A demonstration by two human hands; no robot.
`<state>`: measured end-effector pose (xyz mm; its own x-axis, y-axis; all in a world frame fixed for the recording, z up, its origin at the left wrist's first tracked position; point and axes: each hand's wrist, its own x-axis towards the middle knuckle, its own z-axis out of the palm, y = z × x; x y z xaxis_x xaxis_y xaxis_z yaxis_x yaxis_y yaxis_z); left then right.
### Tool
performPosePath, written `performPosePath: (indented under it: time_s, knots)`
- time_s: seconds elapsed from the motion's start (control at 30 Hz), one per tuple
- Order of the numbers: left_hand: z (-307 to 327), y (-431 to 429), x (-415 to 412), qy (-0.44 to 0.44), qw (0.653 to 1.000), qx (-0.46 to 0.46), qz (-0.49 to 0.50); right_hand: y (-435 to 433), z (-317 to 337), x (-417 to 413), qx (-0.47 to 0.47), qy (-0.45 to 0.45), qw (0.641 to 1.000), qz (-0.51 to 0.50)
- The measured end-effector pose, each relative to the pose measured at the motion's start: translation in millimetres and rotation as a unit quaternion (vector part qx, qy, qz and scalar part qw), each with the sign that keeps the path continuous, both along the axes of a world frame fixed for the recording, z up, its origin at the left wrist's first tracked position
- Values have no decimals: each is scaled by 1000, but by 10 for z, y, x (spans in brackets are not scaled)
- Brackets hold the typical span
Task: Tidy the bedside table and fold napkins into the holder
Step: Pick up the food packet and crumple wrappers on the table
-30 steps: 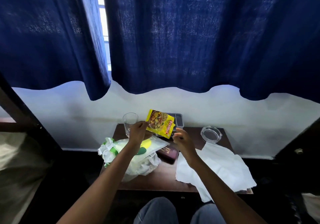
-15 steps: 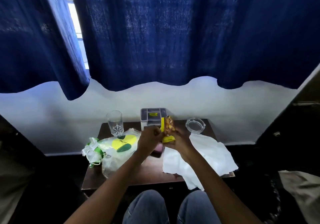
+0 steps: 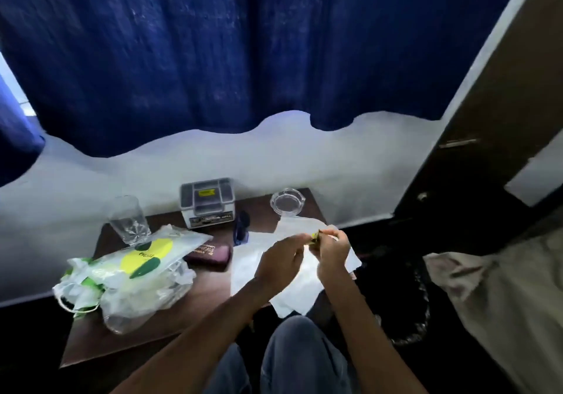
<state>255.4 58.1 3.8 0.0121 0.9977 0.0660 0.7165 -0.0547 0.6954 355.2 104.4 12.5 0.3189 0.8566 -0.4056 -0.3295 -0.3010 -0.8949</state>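
Note:
Both my hands meet above the white napkin (image 3: 259,267) spread over the right half of the brown bedside table (image 3: 143,329). My right hand (image 3: 330,249) grips the crumpled yellow packet (image 3: 315,237), of which only a small corner shows. My left hand (image 3: 281,258) is beside it with fingers curled toward the packet; whether it still holds the packet is hidden. A grey holder box (image 3: 207,200) stands at the table's back edge by the wall.
A drinking glass (image 3: 129,220) stands back left, a clear plastic bag (image 3: 131,275) with a yellow-green label fills the left side, a maroon case (image 3: 208,255) lies mid-table, a blue item (image 3: 242,229) beside the box, a glass ashtray (image 3: 288,203) back right. A dark bin (image 3: 408,308) sits right.
The yellow packet has been crushed from a flat sheet into a small wad between my hands, which moved right over the napkin. The camera swung right.

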Motion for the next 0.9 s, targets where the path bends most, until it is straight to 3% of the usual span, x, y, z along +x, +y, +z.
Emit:
performPosePath:
  time_s: [0.13, 0.2, 0.27, 0.37, 0.57, 0.73, 0.83, 0.9]
  knots:
    - [-114, 137, 488, 75, 990, -21, -118, 127, -205, 528, -9, 31, 999, -28]
    - [-63, 186, 718, 76, 984, -53, -151, 154, -324, 800, 4, -41, 997, -62]
    - [-45, 217, 899, 68, 981, -94, -155, 164, -431, 1102, -7, -173, 979, -110]
    - [-127, 245, 1048, 38, 990, -66, -117, 138, -563, 1525, -76, -360, 925, -98]
    - [-261, 170, 1044, 44, 994, -36, -96, 197, -994, 1963, -106, -602, 785, 98]
    - [-281, 158, 947, 49, 995, -13, -83, 217, -1337, 2071, -128, -641, 724, 219]
    - [-256, 175, 897, 59, 994, -25, -92, 216, -1467, 2081, -138, -629, 723, 249]
    - [-254, 173, 860, 60, 993, -38, -91, 215, -1492, 2079, -147, -595, 749, 253]
